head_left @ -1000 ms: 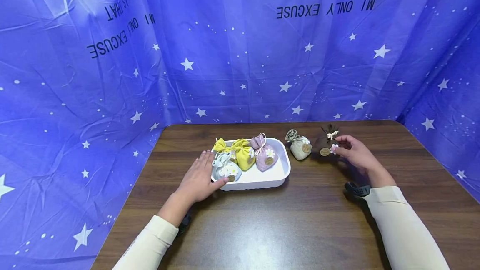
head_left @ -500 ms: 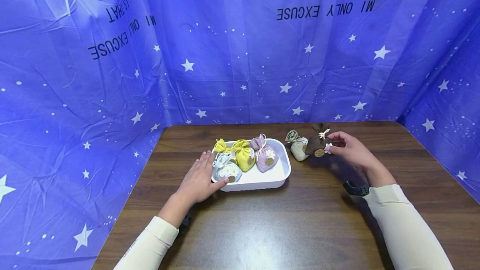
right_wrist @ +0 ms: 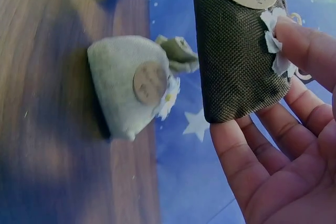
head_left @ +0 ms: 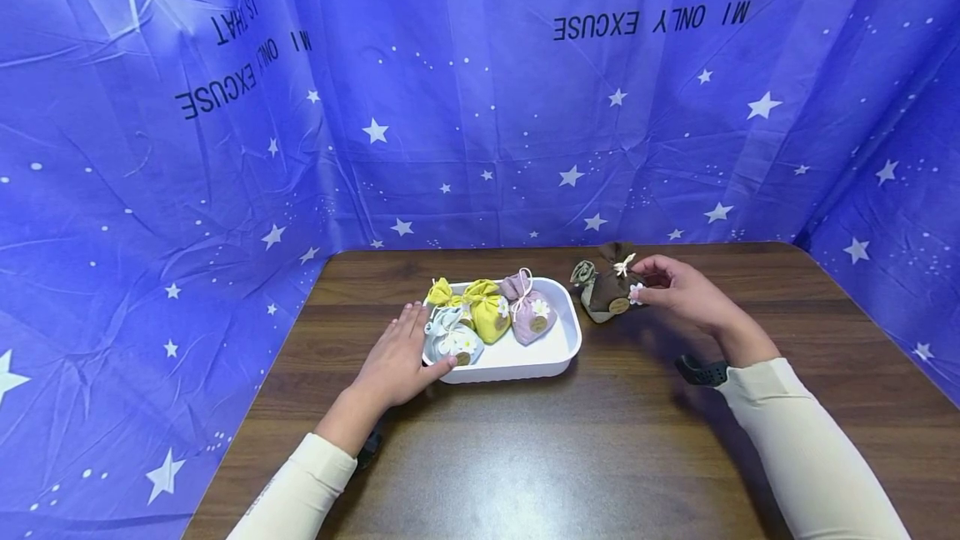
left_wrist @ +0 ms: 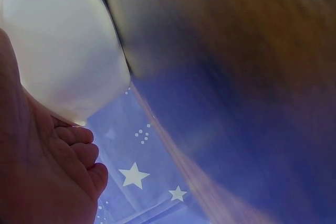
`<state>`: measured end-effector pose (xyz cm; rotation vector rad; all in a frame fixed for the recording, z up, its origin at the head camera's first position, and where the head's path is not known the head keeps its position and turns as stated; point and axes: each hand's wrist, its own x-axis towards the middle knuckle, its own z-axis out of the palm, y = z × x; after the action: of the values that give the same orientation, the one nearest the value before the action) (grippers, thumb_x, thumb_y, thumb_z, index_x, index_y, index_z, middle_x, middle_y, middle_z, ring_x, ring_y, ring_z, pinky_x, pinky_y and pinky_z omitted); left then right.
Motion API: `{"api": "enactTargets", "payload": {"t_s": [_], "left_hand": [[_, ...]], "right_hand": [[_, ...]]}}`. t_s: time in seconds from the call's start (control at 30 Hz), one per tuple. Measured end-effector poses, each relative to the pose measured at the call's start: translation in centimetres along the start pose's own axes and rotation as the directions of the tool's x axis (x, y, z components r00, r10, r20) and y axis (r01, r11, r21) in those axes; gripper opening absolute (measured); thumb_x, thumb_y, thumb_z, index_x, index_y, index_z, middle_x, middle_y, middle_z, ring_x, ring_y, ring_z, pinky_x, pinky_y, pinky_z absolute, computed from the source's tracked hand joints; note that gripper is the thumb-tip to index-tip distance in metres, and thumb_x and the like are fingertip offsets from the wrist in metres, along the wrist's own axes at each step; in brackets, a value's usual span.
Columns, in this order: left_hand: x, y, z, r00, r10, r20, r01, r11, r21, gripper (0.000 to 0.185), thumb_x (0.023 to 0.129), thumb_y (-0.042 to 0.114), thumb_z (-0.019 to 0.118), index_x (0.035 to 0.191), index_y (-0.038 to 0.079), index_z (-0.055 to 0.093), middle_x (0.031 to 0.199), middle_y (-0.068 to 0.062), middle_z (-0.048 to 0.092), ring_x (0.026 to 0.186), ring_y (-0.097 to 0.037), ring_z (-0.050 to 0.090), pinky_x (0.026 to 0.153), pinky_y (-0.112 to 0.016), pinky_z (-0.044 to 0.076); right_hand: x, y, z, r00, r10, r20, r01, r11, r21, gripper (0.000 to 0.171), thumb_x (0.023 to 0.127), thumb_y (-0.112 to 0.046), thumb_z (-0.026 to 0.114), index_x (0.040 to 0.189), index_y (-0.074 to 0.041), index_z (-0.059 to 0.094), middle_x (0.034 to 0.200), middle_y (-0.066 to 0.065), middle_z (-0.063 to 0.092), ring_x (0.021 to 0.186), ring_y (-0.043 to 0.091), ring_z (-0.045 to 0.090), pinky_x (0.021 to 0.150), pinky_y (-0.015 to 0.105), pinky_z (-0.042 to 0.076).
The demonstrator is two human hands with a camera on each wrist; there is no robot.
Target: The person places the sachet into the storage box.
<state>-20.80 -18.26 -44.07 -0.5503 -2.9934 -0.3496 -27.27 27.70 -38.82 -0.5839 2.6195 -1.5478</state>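
Observation:
My right hand pinches a brown cloth sachet with a round tag and a white flower, holding it above the table. In the right wrist view the brown sachet hangs between thumb and fingers. A beige sachet lies on the wood just behind it; in the head view the beige sachet is mostly hidden. My left hand rests flat against the left end of a white tray, thumb on its rim. The tray holds yellow, pink and pale blue-white sachets.
The dark wooden table is bare in front of the tray. A blue star-printed cloth hangs behind the table and down both sides. In the left wrist view only the tray wall and my palm show.
My right hand has lifted the brown sachet off the table and carried it left, over the beige sachet and nearer the tray. The left hand has stayed put.

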Motion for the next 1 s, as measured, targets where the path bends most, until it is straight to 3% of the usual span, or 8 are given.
{"api": "enactTargets", "payload": {"t_s": [0.5, 0.8, 1.0], "left_hand": [[0.0, -0.1, -0.1, 1.000, 0.008, -0.010, -0.008, 1.000, 0.003, 0.103, 0.092, 0.071, 0.047, 0.154, -0.006, 0.021, 0.159, -0.026, 0.023, 0.148, -0.038, 0.018, 0.118, -0.051, 0.021], [0.0, -0.1, -0.2, 1.000, -0.001, 0.001, 0.001, 1.000, 0.000, 0.103, 0.092, 0.070, 0.048, 0.155, -0.006, 0.020, 0.160, -0.026, 0.021, 0.149, -0.037, 0.016, 0.119, -0.050, 0.019], [-0.1, 0.0, -0.3, 1.000, 0.002, 0.009, -0.002, 1.000, 0.000, 0.103, 0.092, 0.069, 0.049, 0.154, -0.007, 0.020, 0.159, -0.027, 0.021, 0.149, -0.038, 0.015, 0.119, -0.050, 0.018]], "right_hand": [[2.7, -3.1, 3.5, 0.981, -0.087, 0.172, 0.087, 0.996, 0.004, 0.032, 0.086, -0.003, 0.073, 0.115, 0.004, 0.059, 0.109, 0.016, 0.064, 0.100, 0.021, 0.061, 0.081, 0.024, 0.051], [5.0, -5.4, 5.8, 0.952, -0.129, 0.279, 0.165, 0.980, -0.111, 0.032, 0.085, -0.009, 0.076, 0.114, -0.004, 0.063, 0.111, 0.008, 0.065, 0.106, 0.024, 0.059, 0.095, 0.044, 0.047], [6.4, -6.4, 7.5, 0.917, -0.114, 0.383, 0.186, 0.970, -0.156, 0.032, 0.086, -0.013, 0.077, 0.114, -0.010, 0.063, 0.113, 0.003, 0.065, 0.110, 0.023, 0.057, 0.101, 0.052, 0.042]]}}
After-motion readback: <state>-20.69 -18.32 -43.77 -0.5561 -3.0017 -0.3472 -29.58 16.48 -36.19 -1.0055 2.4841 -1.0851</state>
